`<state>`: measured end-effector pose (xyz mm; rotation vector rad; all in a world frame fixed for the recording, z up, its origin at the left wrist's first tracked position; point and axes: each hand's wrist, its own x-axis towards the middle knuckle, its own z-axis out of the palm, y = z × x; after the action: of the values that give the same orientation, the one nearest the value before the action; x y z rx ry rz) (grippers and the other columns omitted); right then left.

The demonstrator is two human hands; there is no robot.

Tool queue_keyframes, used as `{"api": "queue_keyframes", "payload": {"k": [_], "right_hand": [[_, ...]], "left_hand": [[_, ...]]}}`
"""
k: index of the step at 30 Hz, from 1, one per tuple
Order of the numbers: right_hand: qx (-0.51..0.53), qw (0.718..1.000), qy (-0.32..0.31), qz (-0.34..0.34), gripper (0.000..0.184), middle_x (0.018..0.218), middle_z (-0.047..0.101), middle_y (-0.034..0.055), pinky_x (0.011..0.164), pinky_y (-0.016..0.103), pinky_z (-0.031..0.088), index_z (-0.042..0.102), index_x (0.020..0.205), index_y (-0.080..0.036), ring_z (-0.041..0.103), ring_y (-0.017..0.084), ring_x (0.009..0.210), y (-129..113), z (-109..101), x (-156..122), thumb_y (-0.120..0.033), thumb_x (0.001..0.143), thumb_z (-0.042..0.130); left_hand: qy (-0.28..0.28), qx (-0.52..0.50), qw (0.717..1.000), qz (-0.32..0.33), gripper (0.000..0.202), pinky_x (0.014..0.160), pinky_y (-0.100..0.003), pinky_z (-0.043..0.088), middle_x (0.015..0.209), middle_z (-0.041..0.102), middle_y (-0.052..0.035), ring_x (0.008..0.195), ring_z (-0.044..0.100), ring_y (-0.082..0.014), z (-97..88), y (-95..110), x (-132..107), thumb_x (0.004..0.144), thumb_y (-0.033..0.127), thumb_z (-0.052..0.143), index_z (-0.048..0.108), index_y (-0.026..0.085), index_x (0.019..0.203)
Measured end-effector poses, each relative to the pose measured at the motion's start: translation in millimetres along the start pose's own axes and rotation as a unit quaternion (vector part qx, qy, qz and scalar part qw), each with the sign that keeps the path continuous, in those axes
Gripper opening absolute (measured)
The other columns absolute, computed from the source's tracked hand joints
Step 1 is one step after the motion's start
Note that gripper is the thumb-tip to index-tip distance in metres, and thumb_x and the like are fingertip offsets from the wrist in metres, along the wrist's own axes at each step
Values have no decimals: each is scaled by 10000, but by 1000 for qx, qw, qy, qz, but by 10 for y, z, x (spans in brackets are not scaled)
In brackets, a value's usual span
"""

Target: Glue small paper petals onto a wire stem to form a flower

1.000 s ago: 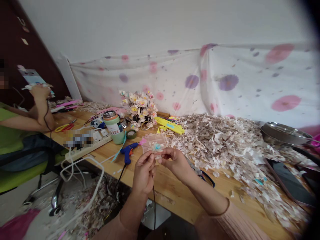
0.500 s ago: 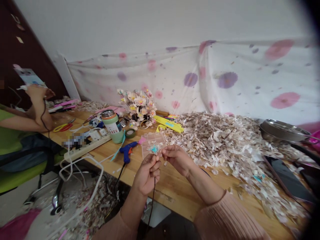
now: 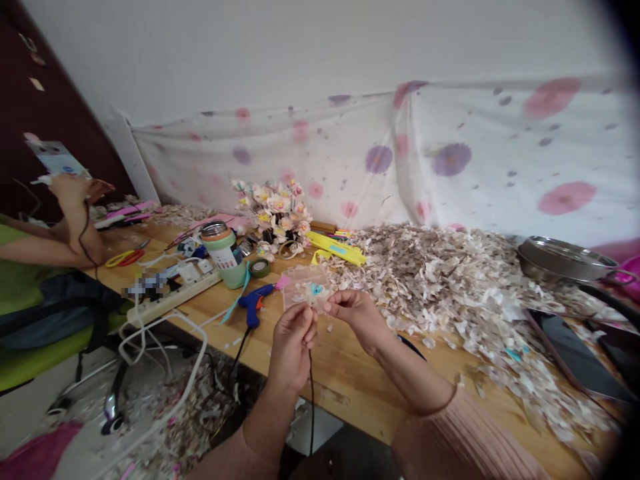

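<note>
Near the table's front edge, my left hand (image 3: 294,343) is closed round the dark stem (image 3: 312,400) of an artificial flower (image 3: 316,291), and the stem hangs straight down below the fist. The flower has a bright blue centre and pale, whitish petals. At its right side my right hand (image 3: 359,320) pinches with thumb and forefinger, apparently on the edge of a pale petal. Behind the flower lies a clear compartment box (image 3: 295,277) with small pale pieces. A blue glue gun (image 3: 255,303) rests to the left of my hands.
A big heap of loose pale petals (image 3: 430,280) covers the table's right, beside a steel pan (image 3: 565,257) and a phone (image 3: 570,353). Finished flowers (image 3: 277,210), a green jar (image 3: 225,257) and a power strip (image 3: 175,293) stand left. A co-worker's arm (image 3: 75,207) is far left.
The flower has turned in my fingers, its blue centre now seen more from the side. Its stem has swung from slanting to nearly vertical. My hands stay close together.
</note>
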<state>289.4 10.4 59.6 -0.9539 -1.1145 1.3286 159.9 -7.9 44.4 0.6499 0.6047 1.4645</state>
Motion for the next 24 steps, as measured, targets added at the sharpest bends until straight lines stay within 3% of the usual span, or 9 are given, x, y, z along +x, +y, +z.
{"api": "queue_keyframes", "payload": {"k": [6,10,13,17,21,24], "right_hand": [[-135,984,-30,-113,181,628,577,-18,596,245,397,645,636,-166,511,113,599,-117,58,-114,-315,647,747],[-224,961,-25,-162,74,684,592,5,648,260,419,653,711,-168,535,132,665,-121,71,-137,-237,711,680],[-228,957,-57,-172,90,756,616,22,682,266,437,639,817,-169,554,140,711,-66,113,-156,-237,760,632],[-196,964,-102,-145,170,824,628,30,686,263,453,580,907,-176,573,145,743,27,183,-219,-320,816,584],[-230,959,-98,-132,223,765,628,22,671,258,427,600,802,-181,563,150,721,76,232,-352,-382,856,520],[-211,966,-80,-123,236,690,612,7,644,256,410,610,731,-186,545,147,664,121,266,-505,-384,838,540]], "left_hand": [[59,35,995,78,322,461,-144,363,590,545,18,478,437,-45,9,-36,22,526,286,854,649,139,727],[65,46,989,123,304,548,-179,432,615,579,6,557,524,-86,15,-34,18,523,300,853,650,150,692],[52,28,989,137,303,646,-215,472,682,615,-9,644,571,-112,34,-7,-5,531,313,852,649,163,698],[17,-10,993,113,312,719,-246,476,768,626,-20,739,584,-134,50,73,-34,554,347,844,638,170,708],[6,-35,997,71,321,713,-220,459,761,566,-2,725,542,-109,27,155,-53,548,319,851,607,159,681],[-54,-71,996,6,316,703,-213,450,760,509,3,725,507,-103,-3,160,-87,580,306,839,578,154,673]]}}
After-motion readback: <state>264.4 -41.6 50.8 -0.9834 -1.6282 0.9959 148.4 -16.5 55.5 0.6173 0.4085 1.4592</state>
